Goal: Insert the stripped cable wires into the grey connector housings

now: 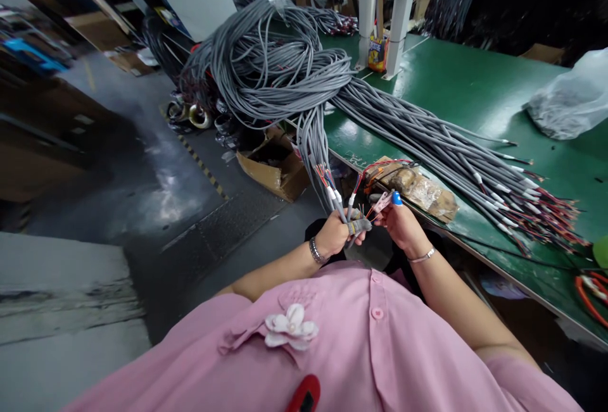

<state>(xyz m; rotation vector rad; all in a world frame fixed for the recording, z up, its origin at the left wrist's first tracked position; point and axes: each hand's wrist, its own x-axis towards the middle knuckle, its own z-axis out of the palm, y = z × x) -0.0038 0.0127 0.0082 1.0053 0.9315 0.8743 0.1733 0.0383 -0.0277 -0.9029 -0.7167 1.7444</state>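
Note:
My left hand (pixel 336 233) is closed around several grey cables (pixel 338 200) near their stripped ends, over my lap. Grey coverings wrap some of its fingers. Thin coloured wires (pixel 369 212) stick out of the cable end between my two hands. My right hand (pixel 403 225), with a blue cover on the thumb, pinches a small pale pink flat piece (pixel 382 201) against these wires. What kind of piece it is I cannot make out. Just beyond the hands, a lump wrapped in brown tape (pixel 413 187) sits at the table edge, with red and black wires by it.
A large coil of grey cable (pixel 266 64) lies on the green table (pixel 456 95), and a long cable bundle (pixel 441 152) stretches right. White posts (pixel 368 7) stand behind. A plastic bag (pixel 572 99) rests at right. Below the coil is an open cardboard box (pixel 275 168).

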